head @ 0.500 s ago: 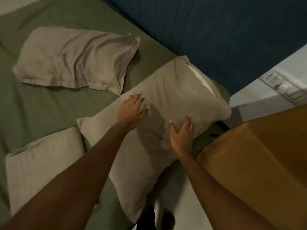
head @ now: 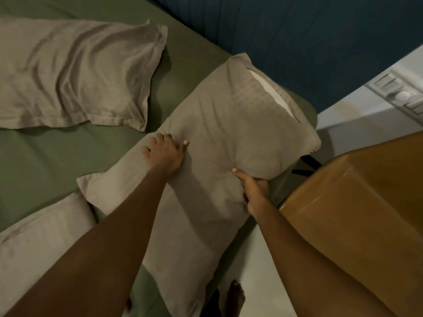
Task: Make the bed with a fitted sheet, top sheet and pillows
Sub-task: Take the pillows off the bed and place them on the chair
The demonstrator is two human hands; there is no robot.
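Observation:
A grey-beige pillow [head: 219, 138] lies slantwise on the green fitted sheet [head: 57, 156] near the bed's right edge, its white insert showing at the far end. My left hand [head: 163, 154] grips the pillow's left side with curled fingers. On the pillow's right edge, my right hand [head: 254, 188] holds the fabric, thumb on top and fingers tucked underneath. A second pillow [head: 75, 76] lies flat at the upper left. A third pillow [head: 39, 243] sits at the lower left, partly behind my left arm.
A dark blue headboard [head: 297, 42] runs along the top right. A wooden bedside table [head: 357, 213] stands close to the bed on the right. A switch panel [head: 400, 92] is on the white wall. My bare foot [head: 235, 298] stands on the pale floor.
Both hands went from lying flat on the pillow to gripping it. The left moved to its left side and the right slid to its right edge. The view came closer.

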